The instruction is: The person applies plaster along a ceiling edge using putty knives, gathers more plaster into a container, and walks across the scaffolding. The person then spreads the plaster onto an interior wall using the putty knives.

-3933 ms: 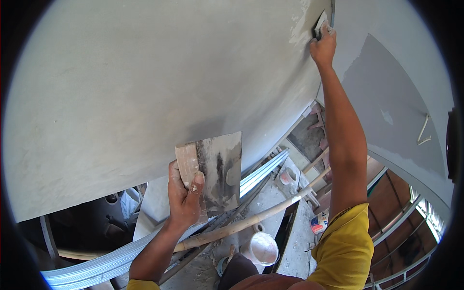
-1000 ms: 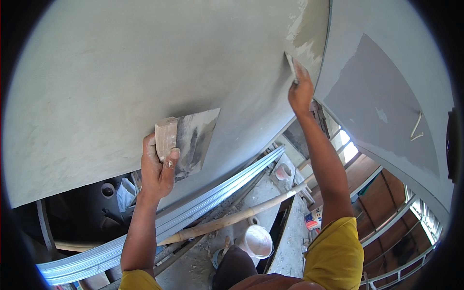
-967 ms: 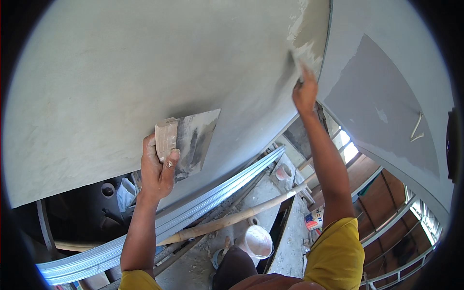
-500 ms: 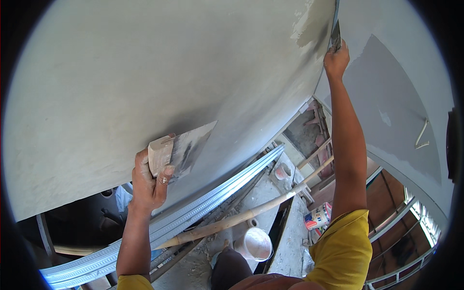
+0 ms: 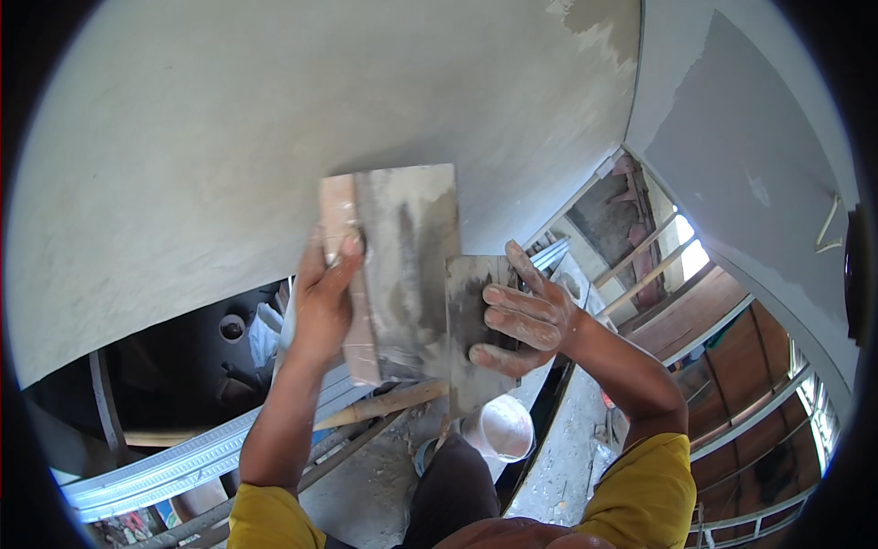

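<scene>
My left hand (image 5: 326,279) grips a wide metal plastering blade (image 5: 408,247) by its pale wooden handle strip, with grey and dark smears across the metal. My right hand (image 5: 528,320) grips a narrower metal blade (image 5: 471,393), fingers over its smeared face, beside the wide blade's right edge; the two blades overlap or meet there. Both are held in front of the plastered wall (image 5: 238,119), which has a patch of darker, wetter filler (image 5: 590,18) at its top right corner.
Below are a white bucket (image 5: 503,430), a bamboo pole (image 5: 370,407), metal profiles (image 5: 165,471) and a dark opening (image 5: 183,357) with a small container (image 5: 231,328). A grey-patched panel (image 5: 732,137) with a loose cable (image 5: 828,224) rises right, above wooden panelling and rails (image 5: 750,430).
My right hand and its blade have come down and left from the wall's upper corner to the wide blade. My left hand's blade has moved slightly right and turned more upright.
</scene>
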Demonstrator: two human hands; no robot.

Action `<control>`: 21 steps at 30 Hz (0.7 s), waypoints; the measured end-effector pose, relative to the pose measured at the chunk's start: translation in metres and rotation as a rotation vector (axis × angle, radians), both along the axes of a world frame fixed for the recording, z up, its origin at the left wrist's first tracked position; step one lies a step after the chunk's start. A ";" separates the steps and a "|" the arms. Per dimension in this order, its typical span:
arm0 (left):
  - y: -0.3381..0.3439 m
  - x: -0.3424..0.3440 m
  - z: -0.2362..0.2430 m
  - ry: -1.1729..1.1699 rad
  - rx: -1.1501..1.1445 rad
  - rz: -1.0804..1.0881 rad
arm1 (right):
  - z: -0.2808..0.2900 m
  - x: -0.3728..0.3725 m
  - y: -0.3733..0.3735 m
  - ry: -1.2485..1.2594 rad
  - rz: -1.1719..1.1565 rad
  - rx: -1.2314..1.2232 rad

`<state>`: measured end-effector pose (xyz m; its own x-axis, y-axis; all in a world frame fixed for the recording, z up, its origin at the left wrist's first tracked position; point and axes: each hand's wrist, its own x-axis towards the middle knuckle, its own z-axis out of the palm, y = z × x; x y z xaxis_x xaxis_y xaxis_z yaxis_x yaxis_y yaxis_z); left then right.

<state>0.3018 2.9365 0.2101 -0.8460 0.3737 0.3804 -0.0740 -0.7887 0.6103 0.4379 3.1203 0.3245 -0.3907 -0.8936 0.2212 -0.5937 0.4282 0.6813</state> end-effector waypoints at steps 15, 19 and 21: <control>0.013 0.018 -0.003 0.256 -0.151 0.097 | 0.043 0.031 0.008 0.128 -0.342 0.384; 0.000 0.026 0.006 0.368 -0.140 0.198 | 0.044 0.019 0.013 0.053 -0.391 0.478; -0.004 0.023 0.008 0.252 -0.020 0.211 | 0.083 0.014 0.040 0.192 -0.582 0.498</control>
